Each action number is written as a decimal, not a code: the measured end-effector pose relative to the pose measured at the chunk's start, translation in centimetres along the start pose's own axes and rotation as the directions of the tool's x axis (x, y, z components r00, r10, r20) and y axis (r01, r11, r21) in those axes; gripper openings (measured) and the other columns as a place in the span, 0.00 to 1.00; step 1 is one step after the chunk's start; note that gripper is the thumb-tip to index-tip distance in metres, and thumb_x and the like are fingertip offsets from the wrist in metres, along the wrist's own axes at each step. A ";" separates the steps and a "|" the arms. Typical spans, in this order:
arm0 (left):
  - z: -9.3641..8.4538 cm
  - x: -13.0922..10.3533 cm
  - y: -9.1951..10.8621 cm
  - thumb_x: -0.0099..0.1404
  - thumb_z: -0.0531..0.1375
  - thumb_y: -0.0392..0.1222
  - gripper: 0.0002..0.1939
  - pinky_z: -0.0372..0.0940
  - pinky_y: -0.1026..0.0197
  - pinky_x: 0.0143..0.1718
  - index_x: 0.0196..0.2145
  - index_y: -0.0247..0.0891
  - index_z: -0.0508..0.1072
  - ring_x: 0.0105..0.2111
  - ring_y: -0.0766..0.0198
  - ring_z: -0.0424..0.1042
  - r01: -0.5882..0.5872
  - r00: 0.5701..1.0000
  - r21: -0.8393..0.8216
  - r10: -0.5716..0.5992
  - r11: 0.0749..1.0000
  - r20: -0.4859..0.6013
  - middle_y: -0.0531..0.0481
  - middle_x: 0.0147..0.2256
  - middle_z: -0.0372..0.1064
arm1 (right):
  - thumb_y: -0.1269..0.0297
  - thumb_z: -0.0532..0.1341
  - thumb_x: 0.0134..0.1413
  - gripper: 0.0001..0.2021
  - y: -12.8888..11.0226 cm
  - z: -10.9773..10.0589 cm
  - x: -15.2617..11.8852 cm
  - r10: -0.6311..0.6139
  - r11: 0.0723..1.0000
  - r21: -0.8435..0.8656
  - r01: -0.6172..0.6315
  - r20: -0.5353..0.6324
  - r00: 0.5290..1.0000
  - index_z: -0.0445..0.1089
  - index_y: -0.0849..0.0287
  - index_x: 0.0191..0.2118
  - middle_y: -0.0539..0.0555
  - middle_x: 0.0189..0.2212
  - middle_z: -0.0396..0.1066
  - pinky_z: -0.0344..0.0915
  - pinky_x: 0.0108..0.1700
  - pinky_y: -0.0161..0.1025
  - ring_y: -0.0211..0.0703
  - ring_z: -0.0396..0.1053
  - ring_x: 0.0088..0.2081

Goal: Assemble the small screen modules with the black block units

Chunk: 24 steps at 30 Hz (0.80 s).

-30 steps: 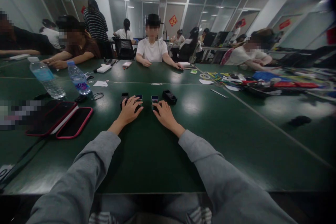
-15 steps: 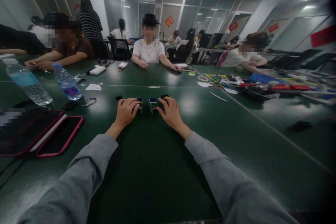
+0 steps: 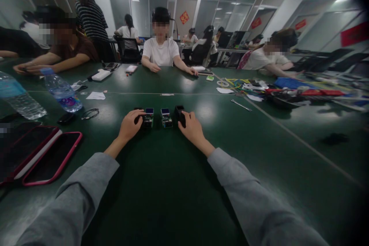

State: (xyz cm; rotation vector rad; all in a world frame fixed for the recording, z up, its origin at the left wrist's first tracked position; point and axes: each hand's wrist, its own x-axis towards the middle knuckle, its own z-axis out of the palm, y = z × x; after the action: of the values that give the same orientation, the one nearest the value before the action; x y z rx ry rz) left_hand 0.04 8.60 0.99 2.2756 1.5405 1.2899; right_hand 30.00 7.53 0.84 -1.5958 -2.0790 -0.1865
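Left circuit module (image 3: 148,117) and right circuit module (image 3: 166,117), each with a small screen at its far end, lie apart on the green worktop (image 3: 170,173), on the near side of its cross seam and well in from the far edge. The step in hand is judged to be hand placement at the two black casings flanking the modules. The left hand (image 3: 128,125) is partly open, fingers curved over the left black casing (image 3: 138,110), fingertips close to the left module; the hand hides most of that casing, so a firm grip cannot be confirmed. The right hand (image 3: 191,127) is partly open, thumb and fingers bent against the right black casing (image 3: 179,108); contact is apparent, grip force cannot be determined. Any move of the casings from this pose would call for closing thumb and fingers on the casing sides, keeping clear of the exposed boards. Both modules appear free of the hands' grasp.
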 end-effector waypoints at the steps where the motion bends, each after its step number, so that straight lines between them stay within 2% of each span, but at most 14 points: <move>1: 0.0 0.0 0.1 0.66 0.53 0.40 0.14 0.59 0.43 0.60 0.44 0.42 0.75 0.54 0.54 0.67 0.009 1.000 -0.005 -0.009 1.000 -0.014 0.48 0.51 0.72 | 0.58 0.56 0.60 0.24 -0.5 -0.1 -0.1 -0.012 1.000 0.012 0.012 0.005 1.000 0.59 0.64 0.59 0.65 0.46 0.62 0.69 0.42 0.50 0.54 0.68 0.43; 7: -0.2 0.3 -0.2 0.66 0.52 0.39 0.13 0.61 0.45 0.58 0.42 0.42 0.76 0.52 0.55 0.69 0.075 0.994 -0.032 -0.078 0.997 -0.080 0.48 0.49 0.73 | 0.59 0.56 0.59 0.25 -1.5 -0.2 -0.4 -0.095 0.993 0.069 0.092 0.043 0.995 0.57 0.61 0.60 0.63 0.46 0.62 0.68 0.43 0.49 0.53 0.66 0.44; 12: -0.2 0.4 -0.4 0.67 0.51 0.37 0.13 0.60 0.48 0.58 0.41 0.41 0.76 0.51 0.57 0.69 0.118 0.983 -0.087 -0.129 0.989 -0.132 0.48 0.48 0.73 | 0.56 0.56 0.61 0.26 -1.1 0.1 -0.2 -0.075 0.996 0.060 0.072 0.061 0.995 0.56 0.60 0.62 0.62 0.45 0.65 0.67 0.42 0.48 0.53 0.66 0.44; 15: -0.3 0.3 -0.7 0.65 0.51 0.36 0.13 0.60 0.51 0.56 0.39 0.40 0.76 0.50 0.58 0.69 0.177 0.951 -0.139 -0.206 0.974 -0.231 0.48 0.46 0.73 | 0.53 0.55 0.62 0.26 -1.0 0.2 -0.2 -0.053 0.998 0.030 0.051 0.041 0.998 0.56 0.59 0.61 0.62 0.45 0.66 0.66 0.42 0.49 0.54 0.66 0.43; 17: -0.3 0.3 -1.2 0.64 0.51 0.35 0.13 0.62 0.54 0.53 0.37 0.39 0.76 0.48 0.59 0.70 0.219 0.903 -0.188 -0.273 0.957 -0.333 0.47 0.44 0.74 | 0.52 0.55 0.62 0.26 -1.0 0.3 -0.2 -0.040 0.999 0.008 0.040 0.023 0.999 0.57 0.60 0.61 0.62 0.45 0.67 0.66 0.42 0.49 0.55 0.66 0.44; 20: -0.4 0.3 -2.2 0.60 0.49 0.33 0.14 0.63 0.59 0.43 0.30 0.37 0.75 0.38 0.61 0.71 0.299 0.783 -0.292 -0.409 0.908 -0.468 0.48 0.34 0.74 | 0.52 0.55 0.62 0.26 -0.9 0.3 -0.3 -0.021 1.000 -0.004 0.021 0.006 1.000 0.57 0.60 0.60 0.62 0.44 0.67 0.65 0.43 0.50 0.55 0.66 0.44; 22: -0.4 0.3 -3.0 0.55 0.49 0.31 0.13 0.62 0.61 0.36 0.24 0.36 0.72 0.28 0.65 0.69 0.322 0.713 -0.425 -0.512 0.846 -0.479 0.51 0.25 0.70 | 0.52 0.55 0.61 0.26 -0.9 0.4 -0.3 -0.018 1.000 -0.008 0.018 -0.003 1.000 0.57 0.60 0.60 0.62 0.44 0.67 0.66 0.43 0.50 0.56 0.66 0.44; 24: -0.4 0.4 -3.6 0.50 0.48 0.28 0.11 0.59 0.64 0.29 0.21 0.36 0.68 0.23 0.68 0.64 0.333 0.640 -0.552 -0.613 0.765 -0.463 0.54 0.19 0.64 | 0.53 0.56 0.61 0.26 -0.9 0.4 -0.2 -0.032 0.999 -0.010 0.032 -0.013 0.999 0.58 0.61 0.60 0.63 0.46 0.65 0.67 0.43 0.50 0.56 0.65 0.45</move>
State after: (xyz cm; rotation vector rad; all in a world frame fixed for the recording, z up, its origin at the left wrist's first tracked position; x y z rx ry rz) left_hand -2.70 10.52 -0.35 1.0669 1.6456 2.0433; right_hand 29.09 7.23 0.57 -1.5632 -2.0977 -0.2177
